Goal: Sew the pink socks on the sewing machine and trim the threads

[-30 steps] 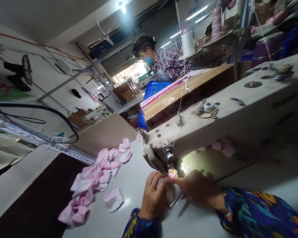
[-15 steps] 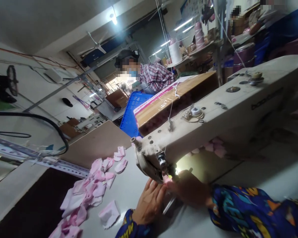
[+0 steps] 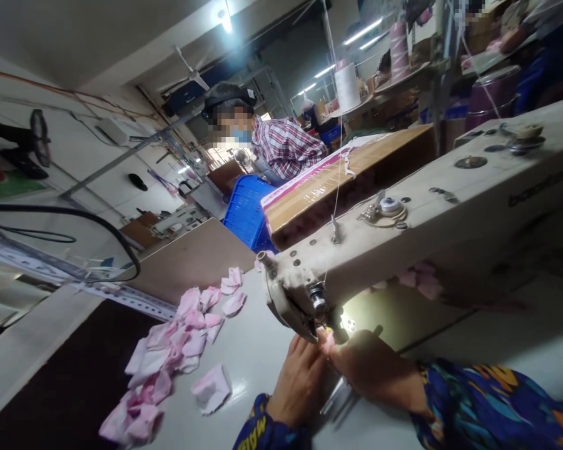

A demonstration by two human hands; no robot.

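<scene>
A small pink fabric piece (image 3: 326, 341) sits under the needle area of a white sewing machine (image 3: 417, 215), with the machine's work light glowing behind it. My right hand (image 3: 375, 370) pinches this piece between thumb and fingers from the right. Lying flat on the machine bed, my left hand (image 3: 298, 378) has its fingers stretched toward the needle area. Its fingertips are partly hidden by the machine head, close beside the fabric. To the left lies a heap of pink and white fabric pieces (image 3: 181, 342), with one separate piece (image 3: 212, 389) nearer me.
Behind the machine stand a long cardboard box (image 3: 309, 209) and a blue plastic crate (image 3: 246, 212). A co-worker in a checked shirt (image 3: 286, 147) sits beyond them. Thread cones (image 3: 347, 86) stand at upper right. A black cable loop (image 3: 98, 228) hangs at left.
The view has shifted, so the machine and heap appear slightly farther right. My right hand still grips the pink piece by the needle, and my left hand remains beside it.
</scene>
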